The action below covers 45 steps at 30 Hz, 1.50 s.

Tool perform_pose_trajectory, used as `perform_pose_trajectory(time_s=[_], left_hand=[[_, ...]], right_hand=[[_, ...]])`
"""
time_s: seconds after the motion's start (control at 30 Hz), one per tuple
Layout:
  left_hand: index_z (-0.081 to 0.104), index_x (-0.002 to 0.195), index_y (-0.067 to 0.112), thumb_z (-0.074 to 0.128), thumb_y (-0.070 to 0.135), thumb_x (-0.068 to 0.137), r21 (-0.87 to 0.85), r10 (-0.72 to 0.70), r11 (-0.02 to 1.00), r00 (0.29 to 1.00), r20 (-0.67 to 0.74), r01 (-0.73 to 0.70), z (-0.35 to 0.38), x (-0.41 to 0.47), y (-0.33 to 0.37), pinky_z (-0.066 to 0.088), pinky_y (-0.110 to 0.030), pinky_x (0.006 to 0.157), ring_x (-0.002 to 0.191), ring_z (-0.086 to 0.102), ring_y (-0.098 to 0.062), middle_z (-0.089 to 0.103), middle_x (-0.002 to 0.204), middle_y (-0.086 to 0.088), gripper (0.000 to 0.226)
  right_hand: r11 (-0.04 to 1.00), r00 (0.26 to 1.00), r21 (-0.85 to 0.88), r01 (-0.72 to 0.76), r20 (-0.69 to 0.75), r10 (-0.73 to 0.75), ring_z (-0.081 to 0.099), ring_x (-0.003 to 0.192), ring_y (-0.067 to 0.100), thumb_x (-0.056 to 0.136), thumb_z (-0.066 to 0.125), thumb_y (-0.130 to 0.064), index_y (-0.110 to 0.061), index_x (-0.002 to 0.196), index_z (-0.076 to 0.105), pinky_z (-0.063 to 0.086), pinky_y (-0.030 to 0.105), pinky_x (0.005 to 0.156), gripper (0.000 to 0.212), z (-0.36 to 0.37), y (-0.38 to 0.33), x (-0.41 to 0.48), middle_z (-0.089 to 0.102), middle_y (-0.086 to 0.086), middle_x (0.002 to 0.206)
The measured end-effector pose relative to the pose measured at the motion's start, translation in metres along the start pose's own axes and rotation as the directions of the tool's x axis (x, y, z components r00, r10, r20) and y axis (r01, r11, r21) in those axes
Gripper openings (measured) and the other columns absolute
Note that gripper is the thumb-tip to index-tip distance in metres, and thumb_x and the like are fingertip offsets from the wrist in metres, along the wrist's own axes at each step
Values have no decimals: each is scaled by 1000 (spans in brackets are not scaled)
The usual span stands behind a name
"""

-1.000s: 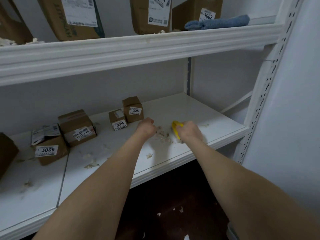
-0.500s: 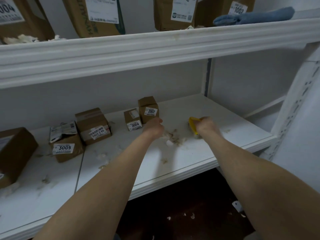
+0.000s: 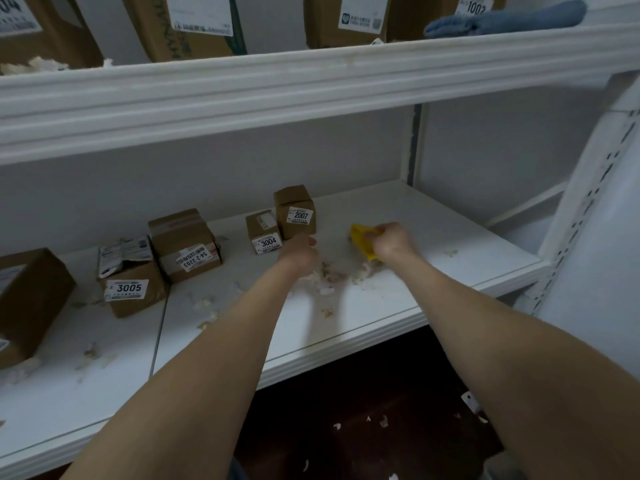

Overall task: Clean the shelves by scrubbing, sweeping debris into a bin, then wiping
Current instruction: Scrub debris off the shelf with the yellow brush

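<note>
White lower shelf: debris pile between hands. Right hand grips yellow scraper, right of pile. Left hand beside pile; fingers hidden, grasp unclear. Risk: brisk sweep flicks scraps off near edge onto floor.

I see a yellow tool, off-white debris, a white shelf, brown boxes, and a blue cloth at one o'clock.
</note>
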<state>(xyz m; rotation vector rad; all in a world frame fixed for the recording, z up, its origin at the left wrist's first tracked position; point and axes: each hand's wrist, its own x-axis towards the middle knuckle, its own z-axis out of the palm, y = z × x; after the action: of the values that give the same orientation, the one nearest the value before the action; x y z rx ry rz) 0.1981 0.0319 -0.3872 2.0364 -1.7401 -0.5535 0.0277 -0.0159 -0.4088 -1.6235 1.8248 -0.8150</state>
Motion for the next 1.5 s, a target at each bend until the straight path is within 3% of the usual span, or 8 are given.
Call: perform_pose_trajectory(time_s=[0.17,0.33,0.47,0.6,0.77,1.2,1.37,1.5], left_hand=[[54,131,4,41,6,97,-21,14,1000,999,31,-13,-3,-3,-1,38,-26,101,128,47,-26,50,138,-13,36],[59,125,3,44,9,97,-58,-13,998,1000,14,14,-1,-9,-2,42,-25,91,122,52,-26,57,131,-14,32],[62,117,-1,41,6,94,31,26,999,999,36,-27,2,-17,6,43,-28,87,115,55,-29,59,125,-17,32],[59,119,-5,37,5,96,16,71,997,996,48,-71,4,-21,14,44,-33,97,116,53,-31,54,129,-20,34],[56,127,1,39,6,97,9,76,997,995,62,-77,8,-24,20,40,-29,102,123,50,-29,53,134,-15,35],[58,124,-1,41,5,94,0,84,996,994,64,-84,16,-28,25,42,-33,101,121,52,-30,55,131,-18,35],[53,129,1,39,7,96,-5,73,997,996,48,-73,9,-23,16,40,-35,104,124,48,-32,50,137,-17,37],[52,132,5,38,8,96,-5,40,999,999,31,-40,7,-17,6,41,-32,100,123,49,-30,49,139,-14,38]], right_hand=[[977,968,-83,-195,-177,178,64,97,34,88,45,-52,-17,105,66,50,35,83,45,-22,30,4,68,13,107],[999,998,-31,-45,53,46,68,82,30,87,52,-53,-18,106,66,56,41,82,42,10,5,-16,70,11,99],[998,986,3,58,156,-58,64,102,30,87,59,-39,-16,119,65,53,37,89,40,22,-9,-29,66,11,116],[997,998,52,-60,-33,62,68,93,31,85,57,-47,-15,103,68,54,34,82,39,-7,8,-30,70,13,107],[945,903,-77,-317,-329,276,59,112,34,94,43,-36,-8,117,63,44,35,89,42,-56,41,-45,62,16,123],[985,997,-157,-71,-34,66,62,107,31,91,45,-46,-15,113,65,45,31,83,43,7,-1,-75,66,11,115],[974,957,-75,-215,-217,194,61,108,32,94,43,-47,-14,117,64,45,33,83,46,-31,25,-51,65,13,118],[959,944,-93,-269,-220,244,61,98,30,93,40,-45,-12,113,66,38,31,74,46,-34,34,-39,67,13,112]])
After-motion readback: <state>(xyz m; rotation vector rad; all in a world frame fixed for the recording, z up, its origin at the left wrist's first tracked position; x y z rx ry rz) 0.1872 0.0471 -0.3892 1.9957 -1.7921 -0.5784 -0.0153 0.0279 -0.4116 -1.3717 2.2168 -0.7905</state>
